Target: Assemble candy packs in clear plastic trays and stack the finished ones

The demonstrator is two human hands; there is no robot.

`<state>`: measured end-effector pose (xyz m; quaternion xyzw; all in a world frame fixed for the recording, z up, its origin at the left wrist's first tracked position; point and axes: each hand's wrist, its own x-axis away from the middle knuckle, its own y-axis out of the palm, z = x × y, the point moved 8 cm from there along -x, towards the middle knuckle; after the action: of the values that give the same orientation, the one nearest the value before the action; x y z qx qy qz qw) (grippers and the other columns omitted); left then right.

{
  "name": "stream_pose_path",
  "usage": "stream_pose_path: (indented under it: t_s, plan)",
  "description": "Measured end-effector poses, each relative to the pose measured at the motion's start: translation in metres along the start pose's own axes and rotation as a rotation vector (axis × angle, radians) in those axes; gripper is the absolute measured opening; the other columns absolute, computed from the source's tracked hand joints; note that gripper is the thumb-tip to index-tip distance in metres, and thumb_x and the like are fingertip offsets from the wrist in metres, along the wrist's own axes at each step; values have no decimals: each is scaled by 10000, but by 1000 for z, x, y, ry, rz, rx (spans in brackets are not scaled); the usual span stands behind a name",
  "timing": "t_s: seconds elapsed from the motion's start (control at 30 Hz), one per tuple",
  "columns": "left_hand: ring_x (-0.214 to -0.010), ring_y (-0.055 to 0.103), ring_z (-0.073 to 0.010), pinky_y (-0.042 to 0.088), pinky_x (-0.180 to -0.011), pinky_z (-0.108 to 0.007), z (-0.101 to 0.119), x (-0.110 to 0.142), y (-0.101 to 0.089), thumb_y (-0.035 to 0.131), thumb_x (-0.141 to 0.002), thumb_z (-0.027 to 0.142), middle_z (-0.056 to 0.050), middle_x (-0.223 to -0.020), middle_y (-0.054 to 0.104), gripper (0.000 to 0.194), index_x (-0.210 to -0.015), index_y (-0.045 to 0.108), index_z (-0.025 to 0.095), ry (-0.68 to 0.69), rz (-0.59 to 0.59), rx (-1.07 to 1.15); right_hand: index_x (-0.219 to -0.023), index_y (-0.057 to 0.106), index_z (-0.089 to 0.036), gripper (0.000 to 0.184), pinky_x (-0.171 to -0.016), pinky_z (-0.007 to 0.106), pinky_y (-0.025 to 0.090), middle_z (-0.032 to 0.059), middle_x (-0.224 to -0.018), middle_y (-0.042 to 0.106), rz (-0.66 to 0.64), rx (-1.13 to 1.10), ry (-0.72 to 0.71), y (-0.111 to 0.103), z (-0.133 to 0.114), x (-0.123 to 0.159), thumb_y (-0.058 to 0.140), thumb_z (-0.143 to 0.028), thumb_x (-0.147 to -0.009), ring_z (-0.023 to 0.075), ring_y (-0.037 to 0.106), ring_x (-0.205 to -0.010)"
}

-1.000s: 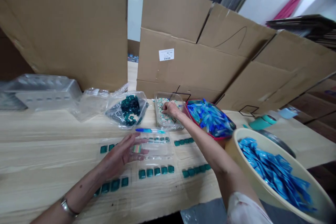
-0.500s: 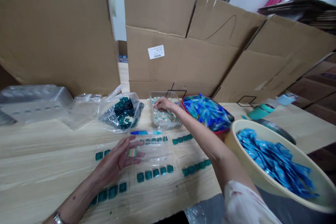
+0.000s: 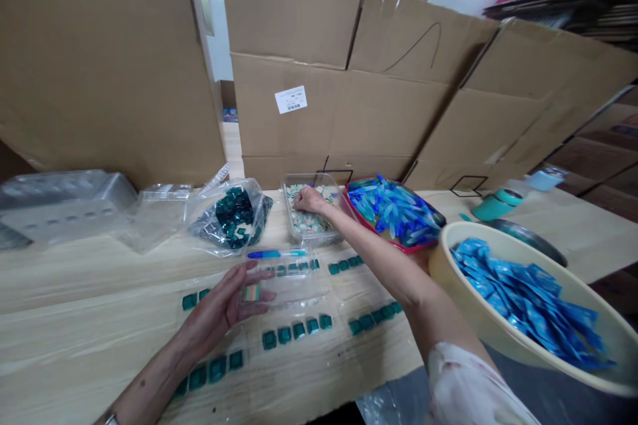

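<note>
My right hand [image 3: 310, 199] reaches into a clear plastic tray [image 3: 312, 238] of small pale mixed mosaic pieces, its fingertips bunched among them. My left hand [image 3: 222, 305] lies nearer me with its fingers spread, over a clear plastic lid [image 3: 294, 282]. A small striped rainbow piece [image 3: 252, 292] shows beside its fingers, and I cannot tell whether the hand holds it. Rows of teal square tiles [image 3: 296, 331] lie on the wooden table [image 3: 100, 299] around this hand. A blue pen [image 3: 276, 254] lies just beyond the lid.
A clear bag of teal tiles [image 3: 234, 216] sits left of the tray. Right of it stand a red tray of blue pieces [image 3: 399, 247] and a large cream bowl of blue packets [image 3: 478, 319]. Clear plastic trays [image 3: 64, 206] and upright cardboard sheets [image 3: 339, 113] lie behind.
The view has swung a little, so everything shifts left and down in the picture. Both hands stay in about the same places, the right one still in the tray.
</note>
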<state>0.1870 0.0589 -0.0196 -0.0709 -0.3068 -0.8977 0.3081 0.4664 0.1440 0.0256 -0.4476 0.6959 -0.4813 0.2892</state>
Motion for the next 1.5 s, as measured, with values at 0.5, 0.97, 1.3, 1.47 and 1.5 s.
stream_pose_path:
  t_s: [0.5, 0.97, 1.3, 1.47, 1.5]
  plan:
    - [-890, 668, -247, 533, -776, -398, 5, 0, 6, 525, -858, 372, -140, -1172, 584, 362, -1169, 486, 191, 78, -104, 103, -813, 657, -151, 184, -523, 192, 425, -16, -631, 617, -288, -771, -295, 0, -85, 153, 700, -280, -690, 77, 532, -528]
    - [-846, 650, -198, 536, -781, -427, 9, 8, 13, 523, -866, 318, -67, -1018, 612, 256, -1082, 562, 186, 164, -167, 103, -739, 670, -184, 143, -706, 226, 409, 26, -825, 637, -72, -193, -621, 19, -149, 203, 571, -97, -794, 141, 582, -796]
    - [-991, 642, -275, 541, -839, -394, 8, 7, 12, 596, -812, 322, -116, -1271, 573, 380, -1175, 560, 211, 4, -82, 32, -910, 626, -202, 271, -763, 254, 409, 67, -900, 644, 434, 81, -194, -63, -62, 181, 384, -320, -935, 179, 582, -865]
    - [-1054, 610, -283, 537, -873, -377, 4, 7, 14, 607, -790, 381, -54, -1315, 549, 404, -1168, 566, 245, -45, -44, -58, -1147, 572, -224, 336, -909, 334, 389, 89, -1320, 487, 298, 286, 11, -94, 21, 152, 429, -108, -866, 240, 457, -1184]
    - [-1058, 607, -283, 542, -867, -370, 2, 7, 13, 597, -792, 398, -39, -1312, 553, 383, -1146, 582, 251, -60, -32, -67, -1158, 569, -221, 350, -937, 366, 377, 95, -1360, 448, 274, 309, 53, -99, 39, 152, 438, -98, -857, 258, 413, -1229]
